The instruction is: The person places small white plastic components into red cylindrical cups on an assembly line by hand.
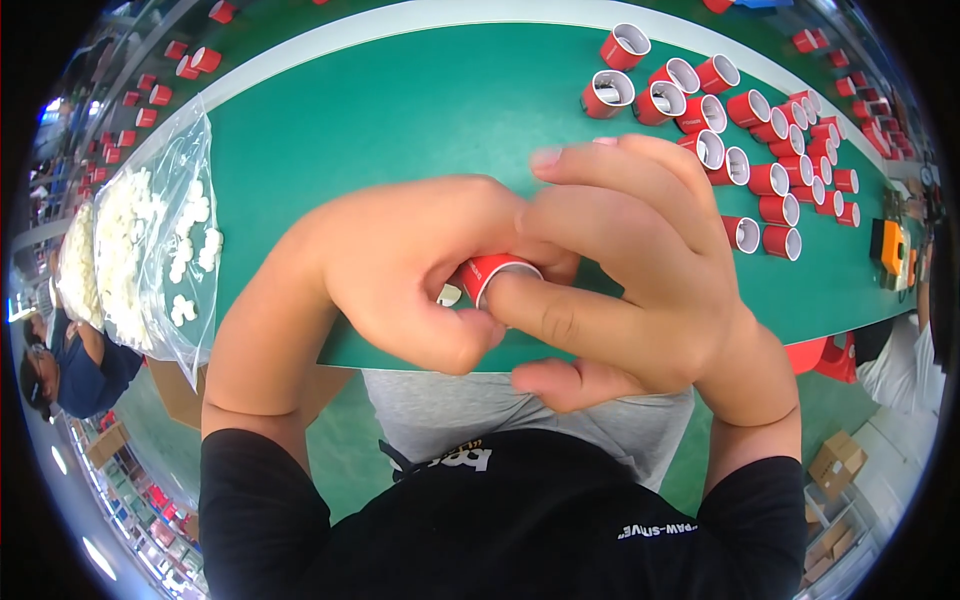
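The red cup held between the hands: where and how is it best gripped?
I'd grip the red cup around its rounded outer wall, coming from the left, as the left hand does. Its open mouth faces right, and a finger of the right hand is at that opening, so holding the wall should leave the mouth clear.
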A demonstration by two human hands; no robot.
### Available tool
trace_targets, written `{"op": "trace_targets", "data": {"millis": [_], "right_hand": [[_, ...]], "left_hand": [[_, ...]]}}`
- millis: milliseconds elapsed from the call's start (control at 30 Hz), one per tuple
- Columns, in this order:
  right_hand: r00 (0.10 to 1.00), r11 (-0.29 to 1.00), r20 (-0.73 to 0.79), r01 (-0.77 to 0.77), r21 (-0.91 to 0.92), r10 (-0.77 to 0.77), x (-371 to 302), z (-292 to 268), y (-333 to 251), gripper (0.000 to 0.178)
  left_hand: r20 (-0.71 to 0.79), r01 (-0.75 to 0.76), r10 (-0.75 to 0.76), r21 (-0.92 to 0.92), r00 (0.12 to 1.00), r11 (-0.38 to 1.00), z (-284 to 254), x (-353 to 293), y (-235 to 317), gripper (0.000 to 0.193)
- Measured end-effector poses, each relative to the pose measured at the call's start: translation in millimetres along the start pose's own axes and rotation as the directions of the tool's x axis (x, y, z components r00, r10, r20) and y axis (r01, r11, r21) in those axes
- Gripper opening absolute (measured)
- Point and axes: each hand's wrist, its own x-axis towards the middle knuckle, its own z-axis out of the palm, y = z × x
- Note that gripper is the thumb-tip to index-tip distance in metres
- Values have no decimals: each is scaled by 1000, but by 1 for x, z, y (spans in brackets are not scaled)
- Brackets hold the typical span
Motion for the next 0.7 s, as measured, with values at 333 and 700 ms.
{"op": "trace_targets", "data": {"millis": [333,700], "right_hand": [[995,991,103,-29,132,15,0,-7,-1,34],[992,986,120,-57,155,38,-2,-9,1,34]], "left_hand": [[73,126,-125,-5,989,992,2,5,-5,32],[61,151,-150,-17,987,988,-2,6,-1,31]]}}
